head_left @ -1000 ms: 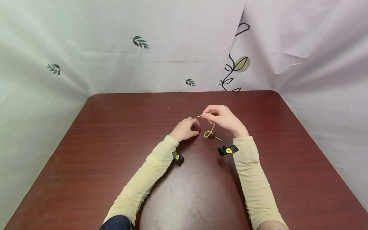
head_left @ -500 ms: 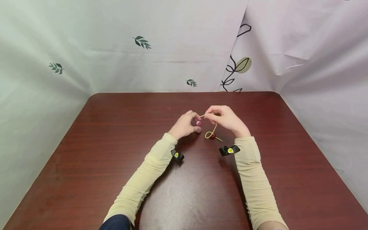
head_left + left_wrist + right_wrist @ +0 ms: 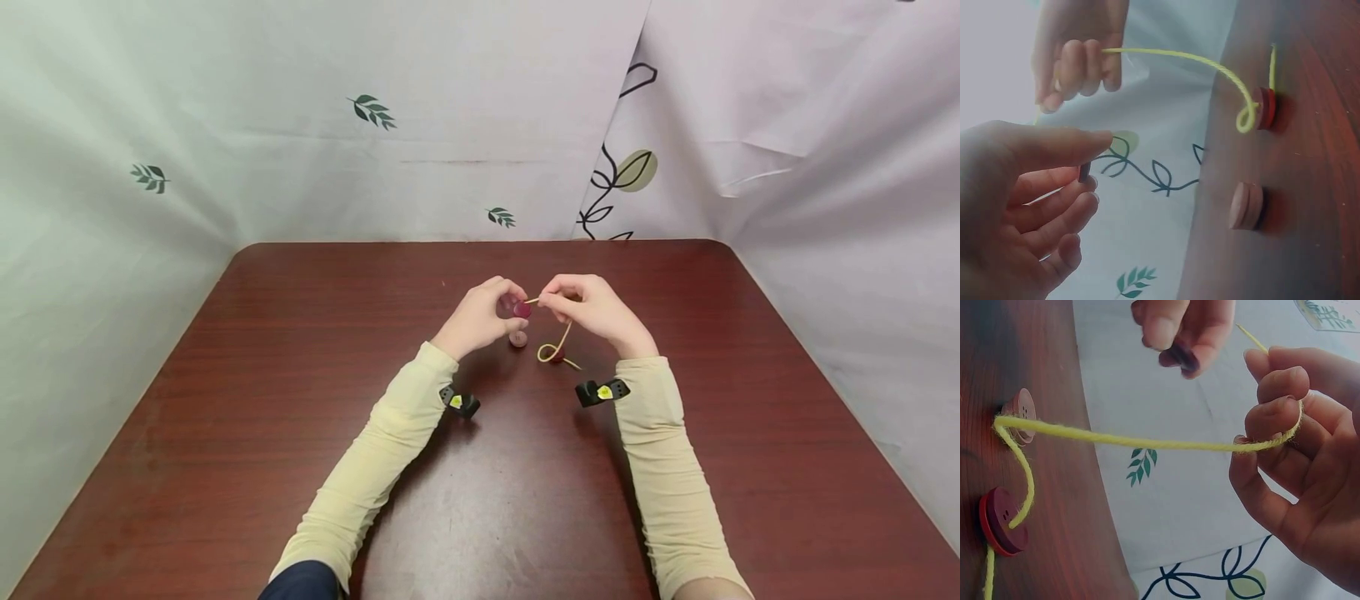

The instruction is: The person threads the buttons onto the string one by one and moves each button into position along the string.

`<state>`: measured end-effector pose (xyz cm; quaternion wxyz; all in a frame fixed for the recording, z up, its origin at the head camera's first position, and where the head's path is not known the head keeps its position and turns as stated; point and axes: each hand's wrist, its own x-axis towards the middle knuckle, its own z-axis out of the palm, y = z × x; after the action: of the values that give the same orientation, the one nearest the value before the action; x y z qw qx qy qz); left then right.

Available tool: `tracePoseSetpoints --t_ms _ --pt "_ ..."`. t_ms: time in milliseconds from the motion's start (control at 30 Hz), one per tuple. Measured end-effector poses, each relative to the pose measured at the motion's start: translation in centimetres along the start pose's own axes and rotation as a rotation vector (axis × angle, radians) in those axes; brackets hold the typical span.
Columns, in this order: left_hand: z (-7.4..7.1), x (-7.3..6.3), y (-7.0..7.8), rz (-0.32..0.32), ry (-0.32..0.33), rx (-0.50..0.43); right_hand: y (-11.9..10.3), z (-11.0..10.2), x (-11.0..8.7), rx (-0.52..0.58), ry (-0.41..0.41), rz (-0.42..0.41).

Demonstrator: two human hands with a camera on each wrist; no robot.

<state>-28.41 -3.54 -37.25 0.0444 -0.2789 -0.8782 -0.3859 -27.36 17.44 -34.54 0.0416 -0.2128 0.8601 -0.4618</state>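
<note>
My left hand (image 3: 483,317) pinches a dark red button (image 3: 522,310) between thumb and fingers above the table; the left wrist view shows the button edge-on. My right hand (image 3: 596,315) pinches yellow yarn (image 3: 1172,445) near one end, and a short tip sticks out toward the left hand's button. From there the yarn runs down, makes a small loop, and passes through dark red buttons (image 3: 1005,519) lying stacked on the table. Beneath my left hand sits a pale pink button stack (image 3: 1246,206), with holes visible in its upper face.
The brown wooden table (image 3: 480,500) spreads around both hands. A white cloth (image 3: 450,167) printed with leaves hangs behind it. Each wrist carries a small black camera, such as the right camera (image 3: 602,392).
My left hand has risen from the table with the dark red button, uncovering the pink buttons, and has moved closer to the yarn's tip. The right hand has shifted slightly right.
</note>
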Motion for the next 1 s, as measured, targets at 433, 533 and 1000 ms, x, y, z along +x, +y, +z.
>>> tracePoseSetpoints --t_ms 433,533,1000 --pt "-0.54 -0.02 0.55 0.031 0.028 -0.036 -0.39 0.19 -0.1 -0.051 0.019 0.026" --pt "-0.63 0.0 0.63 0.026 0.026 -0.026 -0.22 0.27 0.02 -0.059 0.024 0.023" --pt "-0.73 -0.07 0.87 0.018 0.018 -0.019 -0.22 0.69 0.42 -0.13 0.036 -0.004"
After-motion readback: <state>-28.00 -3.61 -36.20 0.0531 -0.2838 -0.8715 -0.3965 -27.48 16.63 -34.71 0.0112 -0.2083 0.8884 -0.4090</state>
